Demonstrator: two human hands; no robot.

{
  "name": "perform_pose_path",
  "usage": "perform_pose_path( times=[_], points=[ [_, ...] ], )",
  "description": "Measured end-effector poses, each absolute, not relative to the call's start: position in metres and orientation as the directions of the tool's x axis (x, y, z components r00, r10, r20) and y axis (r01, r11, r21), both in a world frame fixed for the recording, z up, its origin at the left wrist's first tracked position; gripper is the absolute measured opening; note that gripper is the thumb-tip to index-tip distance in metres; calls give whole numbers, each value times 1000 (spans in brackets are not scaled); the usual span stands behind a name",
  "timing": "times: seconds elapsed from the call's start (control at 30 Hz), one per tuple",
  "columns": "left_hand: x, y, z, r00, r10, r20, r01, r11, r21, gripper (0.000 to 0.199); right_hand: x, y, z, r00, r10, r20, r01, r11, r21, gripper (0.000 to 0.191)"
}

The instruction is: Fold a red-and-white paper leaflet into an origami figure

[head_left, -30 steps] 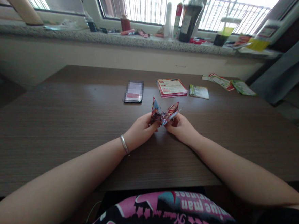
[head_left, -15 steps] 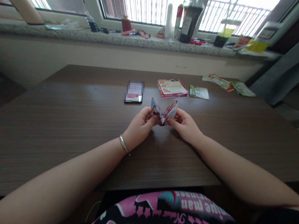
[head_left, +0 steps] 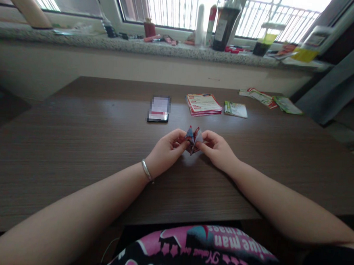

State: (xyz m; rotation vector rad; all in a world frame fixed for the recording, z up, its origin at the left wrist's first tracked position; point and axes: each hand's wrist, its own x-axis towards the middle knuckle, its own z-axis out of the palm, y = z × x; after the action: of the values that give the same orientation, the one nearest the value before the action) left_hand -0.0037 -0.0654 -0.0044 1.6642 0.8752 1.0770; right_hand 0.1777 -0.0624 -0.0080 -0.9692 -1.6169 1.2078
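Between my two hands is a small piece of folded printed paper [head_left: 193, 141], blue, white and red, with its points standing up close together. My left hand [head_left: 170, 148], with a silver bangle at the wrist, pinches its left side between thumb and fingers. On the other side, my right hand [head_left: 217, 148] pinches the right part, thumb in front and fingers behind. Both hands hold the paper just over the brown table [head_left: 102, 159]. Parts of the folds are hidden behind my fingers.
Beyond my hands lie a phone [head_left: 159, 109], a stack of printed paper sheets [head_left: 203, 104] and a smaller stack [head_left: 236, 109]. Loose paper strips [head_left: 261, 97] lie at the far right. Bottles [head_left: 225, 29] and small items line the windowsill [head_left: 170, 49].
My hands have come closer together. The paper's two points, spread wide before, now stand nearly side by side, and the piece looks narrower. The things on the table have stayed put.
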Motion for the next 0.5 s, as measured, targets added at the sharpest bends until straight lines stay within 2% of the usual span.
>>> perform_pose_path(
  times=[0.17,0.4,0.5],
  points=[
    [-3,-66,-2,323,903,283,-39,-286,957,14,178,-63,-8,-337,920,200,108,249,-963,27],
    [-3,-68,-2,309,906,291,40,-318,947,14,180,-68,-6,-264,920,288,5,300,-954,19],
    [-3,-70,-2,285,907,310,71,-342,937,13,180,-69,-4,-254,902,350,72,379,-923,13]
  ],
)
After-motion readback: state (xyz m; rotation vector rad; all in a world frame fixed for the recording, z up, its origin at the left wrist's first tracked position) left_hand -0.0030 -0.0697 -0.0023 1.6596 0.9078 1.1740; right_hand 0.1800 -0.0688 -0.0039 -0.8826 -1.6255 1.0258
